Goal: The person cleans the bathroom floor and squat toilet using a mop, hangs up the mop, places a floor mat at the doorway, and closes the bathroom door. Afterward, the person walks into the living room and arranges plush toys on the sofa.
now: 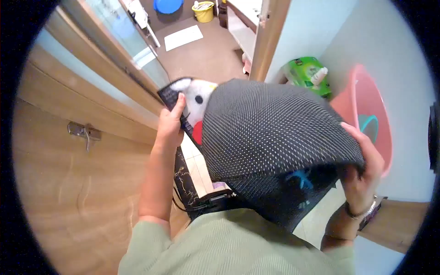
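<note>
A dark floor mat (270, 128) with a dotted backing is held up in front of me, curled over so most of its backing faces me. At its left end a printed side shows, white with a black dot and a red patch. My left hand (172, 121) grips that left edge, thumb on top. My right hand (364, 158) is closed on the mat's right edge, fingers partly hidden beneath it. A blue mark shows on the dark underside, which hangs down close to my shirt.
A wooden door (78, 183) with a metal handle stands at left. Ahead, a doorway leads to a brown floor with a white mat (183, 37), a yellow bucket (204, 12) and a blue basin (168, 4). At right are a pink tub (360, 98) and a green package (307, 73).
</note>
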A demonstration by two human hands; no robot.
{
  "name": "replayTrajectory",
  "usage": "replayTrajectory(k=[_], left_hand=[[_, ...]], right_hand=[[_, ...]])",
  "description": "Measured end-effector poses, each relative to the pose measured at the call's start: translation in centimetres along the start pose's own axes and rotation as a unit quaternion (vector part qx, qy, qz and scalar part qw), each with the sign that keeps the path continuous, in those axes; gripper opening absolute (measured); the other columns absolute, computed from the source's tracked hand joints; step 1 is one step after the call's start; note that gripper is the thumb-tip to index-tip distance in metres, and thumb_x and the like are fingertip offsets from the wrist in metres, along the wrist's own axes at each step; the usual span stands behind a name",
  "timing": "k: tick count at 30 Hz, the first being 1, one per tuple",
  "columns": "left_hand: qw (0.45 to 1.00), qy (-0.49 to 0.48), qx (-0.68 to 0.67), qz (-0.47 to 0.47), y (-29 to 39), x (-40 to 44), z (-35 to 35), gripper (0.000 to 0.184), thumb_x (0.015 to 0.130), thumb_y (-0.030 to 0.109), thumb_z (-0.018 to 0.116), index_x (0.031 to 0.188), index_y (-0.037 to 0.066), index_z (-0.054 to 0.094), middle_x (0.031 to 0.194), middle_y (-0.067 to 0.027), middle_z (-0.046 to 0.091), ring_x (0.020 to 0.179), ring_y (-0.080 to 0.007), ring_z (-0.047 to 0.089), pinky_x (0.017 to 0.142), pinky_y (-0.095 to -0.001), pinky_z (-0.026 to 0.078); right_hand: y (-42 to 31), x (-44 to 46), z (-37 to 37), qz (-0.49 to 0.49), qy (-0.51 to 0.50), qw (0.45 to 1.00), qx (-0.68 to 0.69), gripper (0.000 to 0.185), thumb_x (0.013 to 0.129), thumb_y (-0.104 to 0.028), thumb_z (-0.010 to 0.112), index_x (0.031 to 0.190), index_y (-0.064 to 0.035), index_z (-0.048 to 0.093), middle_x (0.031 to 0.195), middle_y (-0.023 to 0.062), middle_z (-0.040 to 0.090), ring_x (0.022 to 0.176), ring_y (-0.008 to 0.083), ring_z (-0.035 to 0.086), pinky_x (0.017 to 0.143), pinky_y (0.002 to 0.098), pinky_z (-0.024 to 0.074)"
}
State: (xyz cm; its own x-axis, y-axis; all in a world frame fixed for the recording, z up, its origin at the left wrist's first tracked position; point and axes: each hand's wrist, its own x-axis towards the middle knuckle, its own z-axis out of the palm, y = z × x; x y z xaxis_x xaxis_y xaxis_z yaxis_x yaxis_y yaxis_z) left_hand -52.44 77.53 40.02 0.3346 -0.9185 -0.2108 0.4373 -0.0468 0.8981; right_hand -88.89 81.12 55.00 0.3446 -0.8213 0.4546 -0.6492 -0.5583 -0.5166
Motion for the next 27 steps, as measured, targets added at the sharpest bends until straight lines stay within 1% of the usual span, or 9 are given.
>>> replayTrajectory(k=[3,9,11,13,15,21,23,25,27], left_hand=[[0.996,0.031,-0.041,-0.072,-3.2,1.6,-11.5,0.028,0.089,0.023,0.057,0.103,-0.002,0.056,0.099,-0.0080,0.062,0.085,-0.0175,0.061,0.076,-0.0331,0.050],[0.963,0.203,0.136,-0.110,-13.1,5.7,-21.0,0.028,0.088,0.028,0.057,0.097,0.001,0.060,0.087,-0.0067,0.064,0.073,-0.0182,0.061,0.065,-0.0335,0.049],[0.906,0.203,0.367,-0.066,-16.9,5.8,-24.3,0.028,0.086,0.027,0.059,0.089,-0.002,0.060,0.079,-0.0060,0.063,0.067,-0.0186,0.059,0.061,-0.0337,0.046],[0.870,0.140,0.469,-0.057,-22.7,4.3,-27.4,0.032,0.086,0.026,0.057,0.094,-0.005,0.059,0.084,-0.0172,0.064,0.076,-0.0283,0.062,0.072,-0.0378,0.047],[0.837,0.128,0.523,-0.097,-20.9,1.8,-24.6,0.029,0.086,0.024,0.056,0.093,-0.004,0.059,0.079,-0.0198,0.063,0.074,-0.0313,0.062,0.071,-0.0383,0.047],[0.863,0.157,0.472,-0.088,-23.5,2.7,-30.0,0.027,0.086,0.022,0.054,0.095,-0.003,0.060,0.084,-0.0210,0.064,0.079,-0.0324,0.063,0.071,-0.0390,0.047],[0.834,0.143,0.533,-0.005,-22.8,4.3,-31.2,0.028,0.086,0.022,0.055,0.095,-0.004,0.060,0.084,-0.0208,0.064,0.079,-0.0320,0.063,0.072,-0.0385,0.047],[0.806,0.116,0.580,-0.028,-19.5,7.1,-30.7,0.026,0.084,0.021,0.056,0.097,-0.001,0.060,0.084,-0.0195,0.064,0.081,-0.0342,0.062,0.074,-0.0398,0.047],[0.753,0.093,0.646,-0.085,-20.0,11.3,-32.8,0.067,0.075,0.028,0.066,0.131,0.005,0.037,0.115,-0.0222,0.052,0.104,-0.0356,0.053,0.089,-0.0412,0.042]], right_hand=[[-3.7,0.6,8.1,0.108,-0.023,0.993,0.029,0.034,0.073,0.003,0.048,0.105,-0.0007,0.059,0.096,0.0187,0.062,0.092,0.0310,0.061,0.082,0.0339,0.0450],[11.7,-2.8,24.6,0.262,-0.175,0.942,0.112,0.024,0.082,-0.008,0.050,0.104,-0.0026,0.059,0.090,0.0228,0.062,0.085,0.0342,0.061,0.078,0.0358,0.0459],[14.0,-6.5,30.2,0.320,-0.180,0.922,0.124,0.023,0.086,-0.010,0.048,0.103,0.0002,0.059,0.091,0.0213,0.063,0.086,0.0302,0.062,0.078,0.0357,0.0456],[14.6,-9.6,31.9,0.386,-0.172,0.891,0.169,0.024,0.088,-0.014,0.049,0.103,0.0025,0.058,0.090,0.0185,0.064,0.085,0.0246,0.062,0.078,0.0336,0.0453],[14.1,-11.6,33.7,0.413,-0.161,0.870,0.214,0.025,0.088,-0.017,0.051,0.103,0.0022,0.058,0.084,0.0163,0.064,0.078,0.0207,0.059,0.076,0.0312,0.0446],[15.3,-11.6,36.4,0.390,-0.172,0.889,0.169,0.027,0.087,-0.021,0.051,0.101,0.0009,0.057,0.085,0.0218,0.062,0.081,0.0313,0.060,0.075,0.0359,0.0447],[16.4,-9.8,36.8,0.361,-0.145,0.917,0.086,0.029,0.086,-0.023,0.052,0.101,0.0007,0.058,0.091,0.0244,0.061,0.088,0.0369,0.059,0.078,0.0391,0.0444],[21.7,-8.0,37.7,0.313,-0.180,0.932,0.015,0.032,0.085,-0.025,0.052,0.104,-0.0003,0.057,0.095,0.0252,0.060,0.092,0.0394,0.057,0.080,0.0417,0.0441],[28.7,-5.8,38.6,0.333,-0.139,0.925,-0.116,0.037,0.083,-0.026,0.054,0.108,-0.0002,0.054,0.100,0.0229,0.060,0.095,0.0398,0.056,0.082,0.0445,0.0446]])
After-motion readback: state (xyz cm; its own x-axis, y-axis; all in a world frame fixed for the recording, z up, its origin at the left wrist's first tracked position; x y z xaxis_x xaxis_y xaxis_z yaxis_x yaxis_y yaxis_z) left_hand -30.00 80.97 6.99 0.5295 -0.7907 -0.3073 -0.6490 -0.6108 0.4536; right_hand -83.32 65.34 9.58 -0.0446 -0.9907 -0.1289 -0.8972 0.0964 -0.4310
